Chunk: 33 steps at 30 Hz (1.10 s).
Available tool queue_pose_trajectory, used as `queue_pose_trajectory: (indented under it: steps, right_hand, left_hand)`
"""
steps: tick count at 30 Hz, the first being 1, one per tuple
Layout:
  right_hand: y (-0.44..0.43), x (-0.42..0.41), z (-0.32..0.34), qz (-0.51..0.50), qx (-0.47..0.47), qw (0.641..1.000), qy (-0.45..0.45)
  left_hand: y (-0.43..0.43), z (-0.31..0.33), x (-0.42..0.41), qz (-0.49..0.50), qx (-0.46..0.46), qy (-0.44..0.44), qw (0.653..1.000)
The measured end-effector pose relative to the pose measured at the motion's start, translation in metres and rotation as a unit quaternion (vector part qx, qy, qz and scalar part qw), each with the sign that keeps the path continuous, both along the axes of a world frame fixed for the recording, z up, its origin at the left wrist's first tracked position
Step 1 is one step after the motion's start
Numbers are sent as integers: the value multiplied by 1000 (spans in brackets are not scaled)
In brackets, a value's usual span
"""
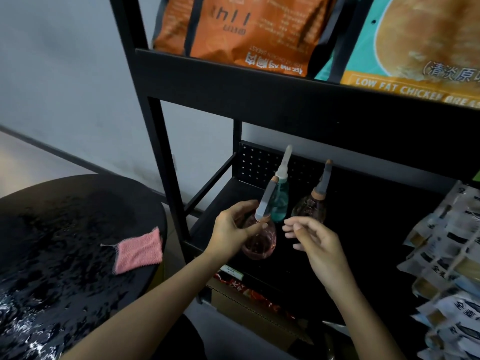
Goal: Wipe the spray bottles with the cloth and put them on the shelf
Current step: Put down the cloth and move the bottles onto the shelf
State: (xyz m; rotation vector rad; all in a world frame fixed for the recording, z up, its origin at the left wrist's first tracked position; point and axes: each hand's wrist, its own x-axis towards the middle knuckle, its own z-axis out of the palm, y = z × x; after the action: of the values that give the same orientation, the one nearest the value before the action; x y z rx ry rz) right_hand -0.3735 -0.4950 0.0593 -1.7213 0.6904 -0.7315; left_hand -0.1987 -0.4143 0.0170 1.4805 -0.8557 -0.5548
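My left hand (231, 229) grips a round pink spray bottle (261, 242) with a grey nozzle, holding it at the front of the black middle shelf (220, 201). A teal spray bottle (280, 201) with a white nozzle and a clear brownish spray bottle (310, 209) with a grey nozzle stand upright on that shelf behind it. To the right of the pink bottle, my right hand (314, 242) hovers with fingers apart, holding nothing. The pink cloth (137, 250) lies on the round black table (65, 229) at the left.
The black metal rack has an upper shelf (259, 76) with orange and teal food bags. Packaged goods (446, 255) fill the right side. A cardboard box with red packets (246, 292) sits on the lower level. The table's surface looks wet.
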Motion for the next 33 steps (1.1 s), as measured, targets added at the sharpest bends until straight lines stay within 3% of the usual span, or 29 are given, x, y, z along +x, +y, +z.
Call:
queue_pose_trajectory:
  steps: [5, 15, 33]
  right_hand:
    - [9, 10, 16, 16, -14, 1000, -20]
    - [64, 64, 35, 94, -30, 994, -50]
    - [216, 185, 21, 258, -13, 965, -39]
  left_hand:
    - [32, 11, 8, 28, 25, -65, 997]
    - [132, 33, 40, 111, -18, -30, 993]
    - [361, 18, 98, 314, 47, -47, 947]
